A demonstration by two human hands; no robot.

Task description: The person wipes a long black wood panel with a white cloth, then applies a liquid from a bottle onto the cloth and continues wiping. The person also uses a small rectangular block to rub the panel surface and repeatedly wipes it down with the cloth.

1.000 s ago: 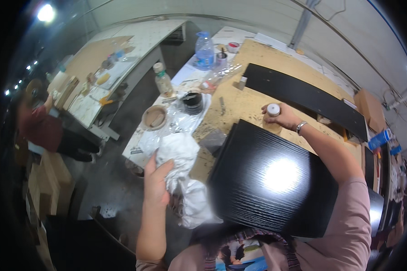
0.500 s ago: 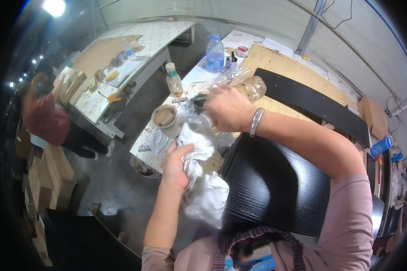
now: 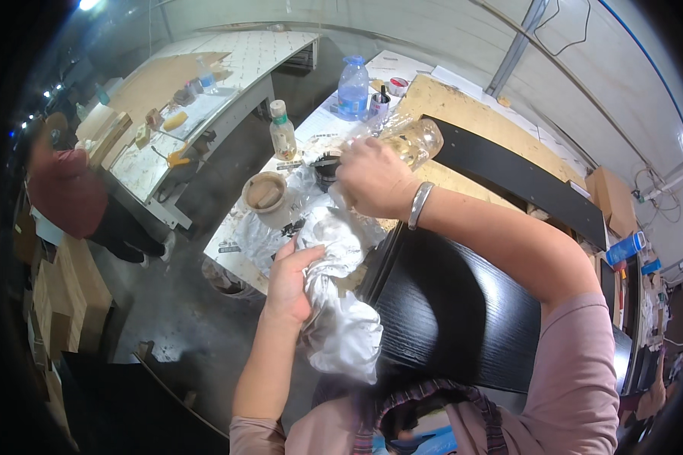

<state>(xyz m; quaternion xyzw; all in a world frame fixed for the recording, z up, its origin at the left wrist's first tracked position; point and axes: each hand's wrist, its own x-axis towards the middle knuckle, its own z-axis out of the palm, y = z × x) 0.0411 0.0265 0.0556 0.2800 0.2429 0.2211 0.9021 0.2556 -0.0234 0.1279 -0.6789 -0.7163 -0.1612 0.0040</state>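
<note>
My left hand (image 3: 288, 280) is closed round a bunched white cloth (image 3: 345, 330), whose lower part hangs below the fingers. Just above the cloth's top, my right hand (image 3: 376, 178) grips a clear plastic bottle (image 3: 421, 144). That bottle is tilted, its base toward the upper right; my fingers hide its neck end, close to the cloth. Beside the right hand stands a dark open tin (image 3: 326, 168). To its left are a tub (image 3: 265, 191) with a brown block-like piece inside and a clear bottle with a green-and-white top (image 3: 282, 133).
A large blue-tinted bottle (image 3: 353, 91) and a small can (image 3: 379, 102) stand farther back. Glossy black panel (image 3: 432, 303) lies before me; a long black strip (image 3: 516, 178) rests on board at right. At left, a person (image 3: 68, 189) stands by another table (image 3: 265, 57).
The whole view has shifted slightly left. My right hand and the tilted bottle have come a little nearer the cloth; both grips stay the same.
</note>
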